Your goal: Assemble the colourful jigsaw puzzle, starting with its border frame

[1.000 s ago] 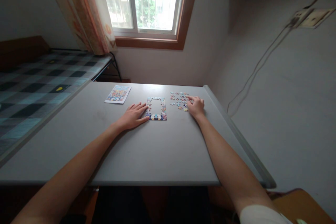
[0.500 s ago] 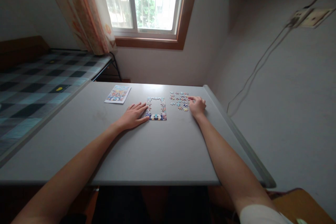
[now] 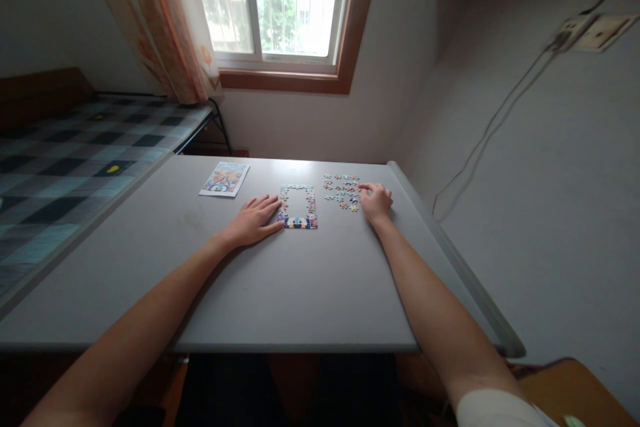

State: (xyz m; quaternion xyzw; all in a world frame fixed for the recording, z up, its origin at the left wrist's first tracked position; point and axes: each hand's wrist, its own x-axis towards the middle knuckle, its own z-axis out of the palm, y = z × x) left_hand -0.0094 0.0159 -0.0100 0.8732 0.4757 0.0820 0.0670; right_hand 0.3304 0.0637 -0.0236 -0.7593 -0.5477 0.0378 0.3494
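Note:
Flat on the table lies a jigsaw frame [image 3: 298, 222], its border pieces joined around an open middle, with a blue and white figure along its lower edge. My left hand [image 3: 254, 220] rests palm down with fingers spread, its thumb and fingertips touching the frame's left side. To the right of the frame, loose jigsaw pieces [image 3: 341, 197] are spread in rough rows. My right hand [image 3: 377, 202] is at their right edge, fingers curled and the index finger reaching to a piece. Whether anything is pinched under its fingertips is hidden.
A printed picture sheet [image 3: 225, 179] lies at the back left of the grey table [image 3: 300, 293]. A bed with a checked cover [image 3: 100, 153] stands to the left. Along the right side is a wall with a hanging cable [image 3: 480, 143]; a window [image 3: 295, 7] is behind.

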